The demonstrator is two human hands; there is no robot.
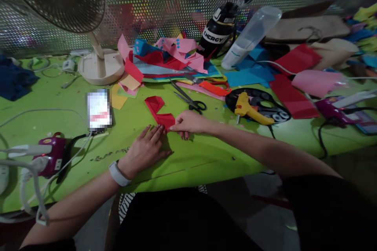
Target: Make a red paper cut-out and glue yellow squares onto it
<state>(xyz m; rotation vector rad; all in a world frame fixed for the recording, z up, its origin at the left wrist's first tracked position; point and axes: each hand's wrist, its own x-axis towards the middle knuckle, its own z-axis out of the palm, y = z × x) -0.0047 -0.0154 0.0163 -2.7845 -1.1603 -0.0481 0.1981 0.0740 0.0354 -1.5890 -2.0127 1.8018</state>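
A piece of folded red paper (165, 119) lies on the green table in front of me, its far end bent over to the left. My left hand (147, 147) rests on the table with its fingers stretched out, the fingertips touching the paper's near edge. At the paper's right corner, my right hand (188, 122) has thumb and finger pinched together on it, the other fingers curled under. Just beyond the right hand are black-handled scissors (196, 104). A second pair of scissors with orange handles (215, 87) lies farther back.
A yellow glue gun (250, 110) sits on a black tray to the right. At the back stand a fan (101, 66), a pile of coloured paper (173, 57), a black bottle (216, 33) and a clear bottle (253, 35). Left are a phone (99, 110) and a purple power strip (51, 157) with cables.
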